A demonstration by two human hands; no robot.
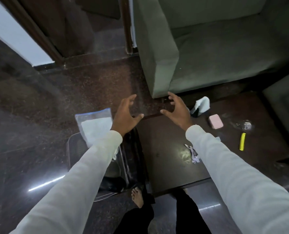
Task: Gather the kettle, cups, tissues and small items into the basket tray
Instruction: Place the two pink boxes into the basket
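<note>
Both hands hover empty with fingers spread, the left hand (126,114) over the dark floor (72,92) and the right hand (178,109) above the far left corner of the dark worktop (165,141). On the worktop lie a white tissue (201,103), a pink case (215,121), a yellow stick (242,141) and a scrap of wrapper (193,153). At near left, a tray (71,144) sits on the floor holding a clear zip bag (96,125). A green armchair (207,48) stands at far right
</note>
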